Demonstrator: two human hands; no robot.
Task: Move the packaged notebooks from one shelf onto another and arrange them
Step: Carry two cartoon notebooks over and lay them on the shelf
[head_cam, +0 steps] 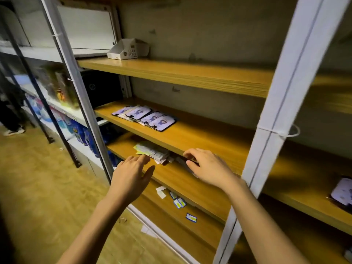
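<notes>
Several packaged notebooks (pixel 144 117) with pale purple covers lie in an overlapping row on the middle wooden shelf (pixel 200 138). On the shelf below (pixel 182 180) lies a heap of packets (pixel 152 152), partly hidden under the middle shelf's front edge. My left hand (pixel 131 176) hovers open just in front of that heap, fingers spread. My right hand (pixel 207 166) reaches under the middle shelf with its fingers curled on a dark packet (pixel 185 164); whether it grips the packet I cannot tell.
A white cardboard box (pixel 127 49) stands on the top shelf. Small blue and yellow cards (pixel 179 202) lie scattered on the lowest shelf. A white upright post (pixel 274 130) stands right of my right arm. Another notebook (pixel 342 191) lies far right. Stocked racks fill the left.
</notes>
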